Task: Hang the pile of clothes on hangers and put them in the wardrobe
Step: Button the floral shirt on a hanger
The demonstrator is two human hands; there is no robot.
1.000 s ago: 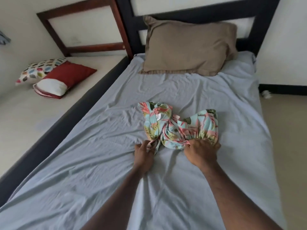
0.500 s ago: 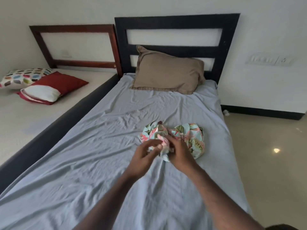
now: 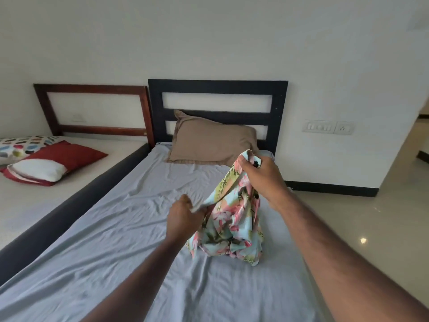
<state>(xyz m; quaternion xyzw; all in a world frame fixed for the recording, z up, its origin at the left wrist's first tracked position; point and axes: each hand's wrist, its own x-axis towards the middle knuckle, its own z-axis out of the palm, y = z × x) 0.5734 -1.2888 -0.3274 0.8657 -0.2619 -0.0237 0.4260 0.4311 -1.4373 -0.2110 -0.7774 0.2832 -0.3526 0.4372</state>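
- Over the near half of the bed [image 3: 97, 263], your two bare forearms reach forward above the wrinkled pale grey-blue sheet [image 3: 139, 228].
- Your left hand [image 3: 183, 219] sits low, around the middle of the mattress, its fingers curled and pinching a fold at the left edge of the floral garment [image 3: 232, 224].
- Your right hand [image 3: 262, 175] is raised higher, toward the right edge of the bed, fingers closed tight round the top of the same garment, which bunches out above your knuckles.
- That garment hangs from your right hand in a crumpled drape; its lower hem touches the sheet near the right edge. The print is light blue with pink flowers and green fronds, and a few dark buttons show. No label or writing on it can be read.
- At the head of the bed, a brown pillow [image 3: 213, 142] leans against the black slatted headboard [image 3: 218, 87].
- To your left, just beside this bed, a second bed with a reddish-brown headboard [image 3: 90, 89] carries a red cushion [image 3: 69, 156], a white cushion [image 3: 39, 169] on top of it and a spotted pillow [image 3: 21, 147].
- On the wall right of the black headboard, a white switch plate [image 3: 329, 127] shows; any marking on it is too small to read.
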